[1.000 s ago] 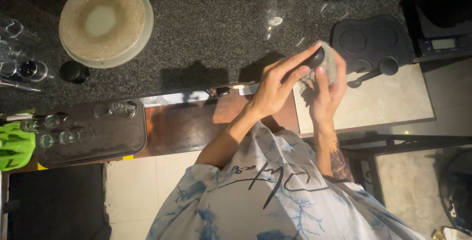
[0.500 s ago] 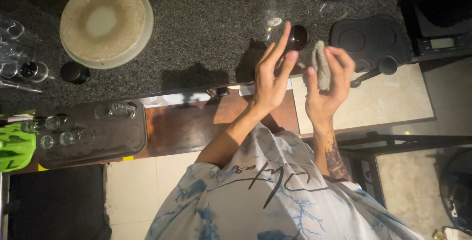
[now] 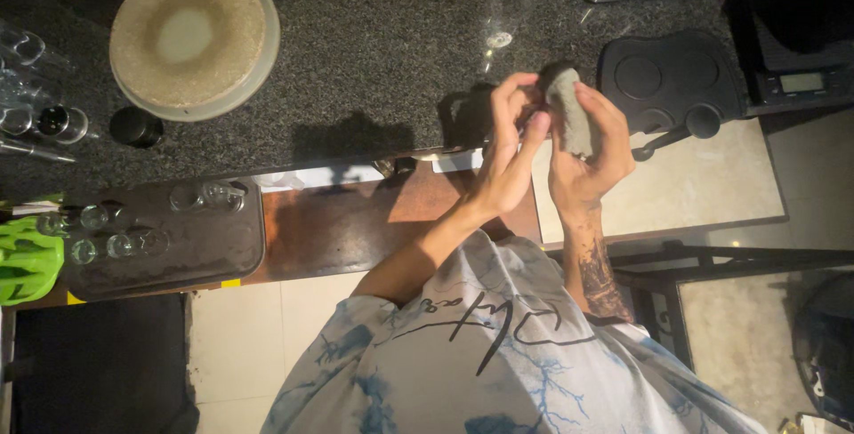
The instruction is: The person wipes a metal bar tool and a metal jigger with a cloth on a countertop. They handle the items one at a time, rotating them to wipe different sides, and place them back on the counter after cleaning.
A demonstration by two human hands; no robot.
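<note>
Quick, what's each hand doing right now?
Left hand: closed on a small dark round object.
Right hand: holding a grey cloth against it.

Dark speckled granite counter [image 3: 374,52]: round lidded dish [image 3: 194,38], small black cap [image 3: 135,126], black mat [image 3: 672,78].

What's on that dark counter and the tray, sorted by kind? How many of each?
Grey cloth, in the right hand: 1
Small dark round piece, at the left hand: 1
Round pale lid: 1
Black cap: 1
Black mat: 1
Brown tray: 1
Total: 6
</note>
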